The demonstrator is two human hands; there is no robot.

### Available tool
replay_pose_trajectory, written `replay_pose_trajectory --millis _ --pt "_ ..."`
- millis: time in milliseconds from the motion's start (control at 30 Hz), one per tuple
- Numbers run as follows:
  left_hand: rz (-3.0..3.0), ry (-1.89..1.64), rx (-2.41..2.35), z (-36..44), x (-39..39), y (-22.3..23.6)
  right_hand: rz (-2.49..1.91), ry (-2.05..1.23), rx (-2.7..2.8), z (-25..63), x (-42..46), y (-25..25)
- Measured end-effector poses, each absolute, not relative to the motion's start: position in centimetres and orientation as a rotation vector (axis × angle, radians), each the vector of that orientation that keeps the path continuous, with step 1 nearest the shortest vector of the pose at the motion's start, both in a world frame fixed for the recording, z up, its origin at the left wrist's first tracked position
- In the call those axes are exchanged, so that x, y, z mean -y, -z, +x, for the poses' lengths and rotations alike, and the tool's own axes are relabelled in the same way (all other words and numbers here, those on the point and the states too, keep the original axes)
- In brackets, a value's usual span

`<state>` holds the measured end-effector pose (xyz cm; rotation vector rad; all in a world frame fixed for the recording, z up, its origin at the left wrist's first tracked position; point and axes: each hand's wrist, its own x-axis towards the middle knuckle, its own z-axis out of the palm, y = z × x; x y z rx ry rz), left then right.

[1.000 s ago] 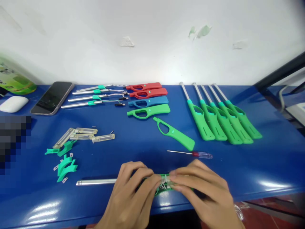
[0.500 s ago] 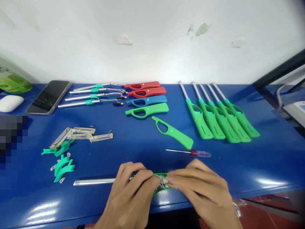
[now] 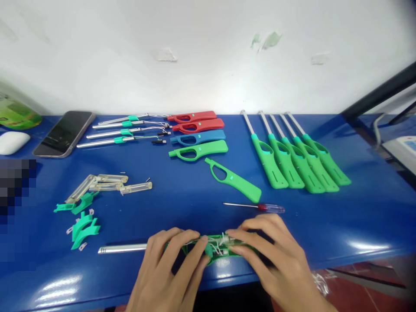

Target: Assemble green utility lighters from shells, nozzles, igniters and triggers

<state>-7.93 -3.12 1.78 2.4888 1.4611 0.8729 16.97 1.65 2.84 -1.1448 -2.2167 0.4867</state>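
At the table's front edge lies an opened green gas lighter (image 3: 215,256), its metal tube (image 3: 122,248) pointing left and white wires showing inside. My left hand (image 3: 172,264) holds it about the middle, thumb and forefinger on a teal trigger (image 3: 209,250). Over its right part my right hand (image 3: 271,253) pinches a clear fuel tank (image 3: 231,241) lying in the shell; my palm and fingers hide the rest. Beyond my hands are a screwdriver (image 3: 268,208) with a clear and red handle and a loose green half shell (image 3: 236,180).
Several assembled green lighters (image 3: 274,167) lie at the right. Red half shells (image 3: 198,125), a blue one (image 3: 198,138) and metal tubes with wires (image 3: 105,143) lie at the back. At left are clear tanks (image 3: 136,187), teal triggers (image 3: 86,229) and a phone (image 3: 65,133).
My left fingers have shifted, uncovering the teal trigger and more wires. My right hand has opened up slightly, showing more of the clear tank. The whole view has shifted a little.
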Motion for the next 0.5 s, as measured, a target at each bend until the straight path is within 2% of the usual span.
replay_pose_trajectory --millis 300,500 --pt "2.712 -0.608 -1.439 -8.7 4.3 -0.3 -1.134 -0.555 2.235 17.3 -1.5 -3.2" --pt "2.755 -0.575 -1.463 -8.3 4.1 -0.7 -1.155 -0.545 2.335 17.8 -1.5 -3.4"
